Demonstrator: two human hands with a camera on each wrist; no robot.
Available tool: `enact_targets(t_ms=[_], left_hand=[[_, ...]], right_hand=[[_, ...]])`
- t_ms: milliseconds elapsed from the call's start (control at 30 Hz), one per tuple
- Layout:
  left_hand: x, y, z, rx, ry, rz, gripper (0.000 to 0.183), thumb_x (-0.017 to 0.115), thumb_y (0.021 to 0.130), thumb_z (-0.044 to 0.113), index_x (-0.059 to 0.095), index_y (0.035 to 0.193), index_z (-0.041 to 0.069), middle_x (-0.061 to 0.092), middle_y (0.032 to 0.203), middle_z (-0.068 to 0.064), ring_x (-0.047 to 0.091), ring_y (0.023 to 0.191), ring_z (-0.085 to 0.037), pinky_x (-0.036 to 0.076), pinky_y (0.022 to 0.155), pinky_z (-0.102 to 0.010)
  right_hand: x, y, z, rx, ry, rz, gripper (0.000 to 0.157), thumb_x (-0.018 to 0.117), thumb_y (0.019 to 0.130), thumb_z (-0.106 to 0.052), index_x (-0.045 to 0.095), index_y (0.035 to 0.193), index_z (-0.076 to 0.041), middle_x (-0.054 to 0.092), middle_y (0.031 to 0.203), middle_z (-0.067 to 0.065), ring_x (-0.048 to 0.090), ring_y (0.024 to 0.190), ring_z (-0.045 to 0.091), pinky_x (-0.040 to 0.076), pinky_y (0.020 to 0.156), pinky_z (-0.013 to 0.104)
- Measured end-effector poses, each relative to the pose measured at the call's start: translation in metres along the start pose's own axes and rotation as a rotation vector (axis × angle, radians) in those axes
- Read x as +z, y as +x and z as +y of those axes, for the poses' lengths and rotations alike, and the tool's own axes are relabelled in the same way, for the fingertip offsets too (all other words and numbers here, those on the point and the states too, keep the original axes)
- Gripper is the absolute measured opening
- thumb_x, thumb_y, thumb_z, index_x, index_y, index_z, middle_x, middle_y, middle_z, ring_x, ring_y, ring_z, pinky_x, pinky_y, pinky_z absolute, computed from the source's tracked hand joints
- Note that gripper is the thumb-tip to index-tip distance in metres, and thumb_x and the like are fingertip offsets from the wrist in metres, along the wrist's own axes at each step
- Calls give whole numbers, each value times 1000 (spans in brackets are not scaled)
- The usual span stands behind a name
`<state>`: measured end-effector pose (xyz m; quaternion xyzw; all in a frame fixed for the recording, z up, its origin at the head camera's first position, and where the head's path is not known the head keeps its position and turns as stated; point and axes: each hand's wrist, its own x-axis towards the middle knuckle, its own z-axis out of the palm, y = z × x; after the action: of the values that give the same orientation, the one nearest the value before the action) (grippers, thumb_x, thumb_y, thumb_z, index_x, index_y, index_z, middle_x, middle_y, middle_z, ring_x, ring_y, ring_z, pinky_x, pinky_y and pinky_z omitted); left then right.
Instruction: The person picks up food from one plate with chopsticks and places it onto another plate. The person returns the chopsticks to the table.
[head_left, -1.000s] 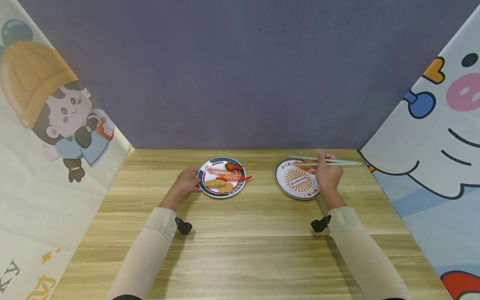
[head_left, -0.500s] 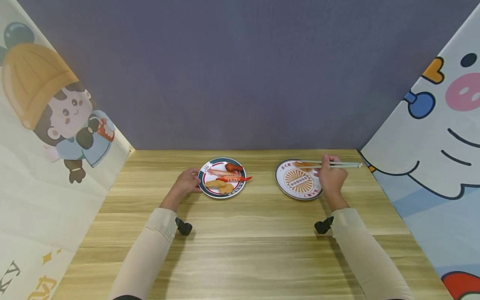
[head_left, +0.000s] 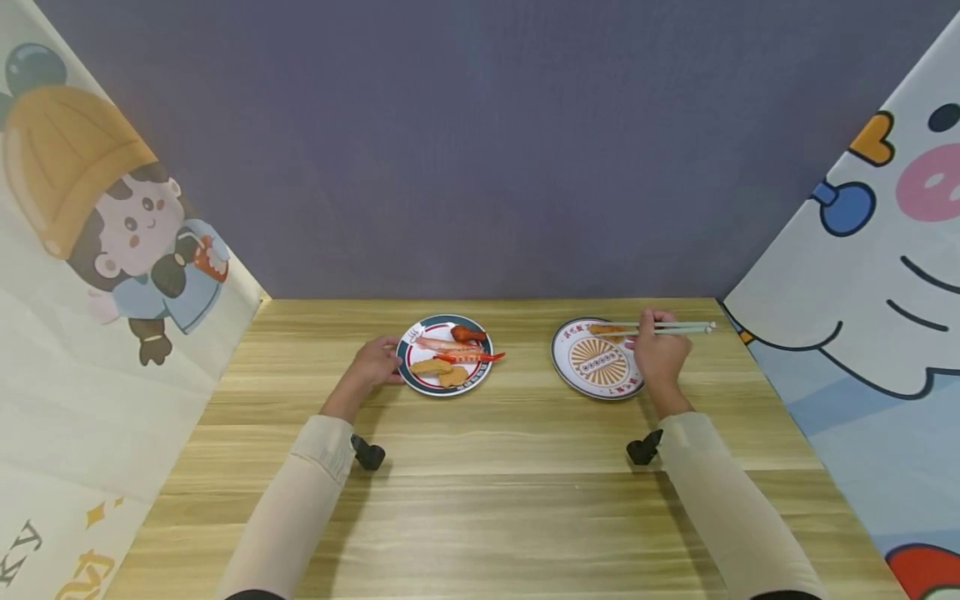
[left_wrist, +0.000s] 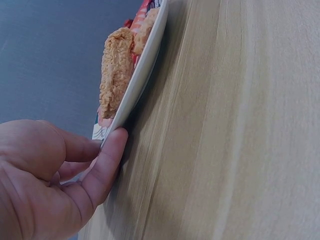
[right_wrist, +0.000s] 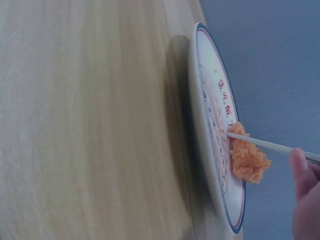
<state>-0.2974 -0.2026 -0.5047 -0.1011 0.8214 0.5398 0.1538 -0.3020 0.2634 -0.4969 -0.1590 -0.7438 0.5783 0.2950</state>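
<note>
In the head view my left hand point(head_left: 372, 363) pinches the left edge of a dark-rimmed plate point(head_left: 414, 378). On that plate lie a chicken drumstick point(head_left: 468, 334), a red-tailed shrimp point(head_left: 461, 357) and two breaded pieces, one a long fried strip point(left_wrist: 116, 70). My right hand point(head_left: 660, 354) holds a pair of pale chopsticks point(head_left: 692, 327) level over the second plate point(head_left: 597, 364), which has a sunburst print. An orange fried piece point(right_wrist: 247, 157) rests near that plate's far edge, with a chopstick against it. Whether both sticks grip it is unclear.
Both plates stand on a wood-grain table point(head_left: 495, 517), with a gap between them. A grey-blue panel point(head_left: 480, 167) rises behind the table. Printed cartoon panels flank it at left and right.
The chopsticks went from spread apart to closer together over the fried piece. My right hand shifted slightly right, then back a little. The left hand and its plate stayed put.
</note>
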Motion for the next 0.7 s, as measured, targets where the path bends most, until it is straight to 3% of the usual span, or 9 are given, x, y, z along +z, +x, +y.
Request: enact_targets(t_ms=[133, 267, 533, 700], left_hand=[[0, 1, -1, -5, 19, -1, 55, 50, 98, -6, 41, 152, 1, 58, 124, -26, 65, 69, -14, 67, 67, -28], [0, 3, -2, -8, 35, 3, 54, 49, 100, -4, 41, 152, 2, 58, 127, -26, 66, 73, -16, 67, 68, -27], [0, 2, -1, -10, 32, 4, 53, 49, 100, -4, 41, 152, 2, 58, 124, -25, 66, 74, -16, 67, 68, -28], [0, 1, 0, -11, 19, 1, 53, 49, 99, -4, 41, 152, 2, 58, 125, -25, 66, 73, -15, 67, 68, -27]], right_hand=[[2, 0, 3, 5, 2, 6, 21, 57, 104, -25, 59, 92, -8, 61, 75, 2, 60, 46, -4, 63, 51, 27], [3, 1, 5, 27, -6, 11, 20, 55, 104, -26, 59, 91, -12, 62, 77, 7, 65, 49, 3, 64, 54, 26], [2, 2, 6, 96, 6, 33, 18, 56, 104, -27, 61, 92, -15, 59, 71, -2, 66, 49, 9, 64, 55, 27], [1, 2, 5, 124, 53, 66, 17, 56, 104, -24, 62, 92, -15, 64, 82, 14, 63, 44, 2, 61, 50, 22]])
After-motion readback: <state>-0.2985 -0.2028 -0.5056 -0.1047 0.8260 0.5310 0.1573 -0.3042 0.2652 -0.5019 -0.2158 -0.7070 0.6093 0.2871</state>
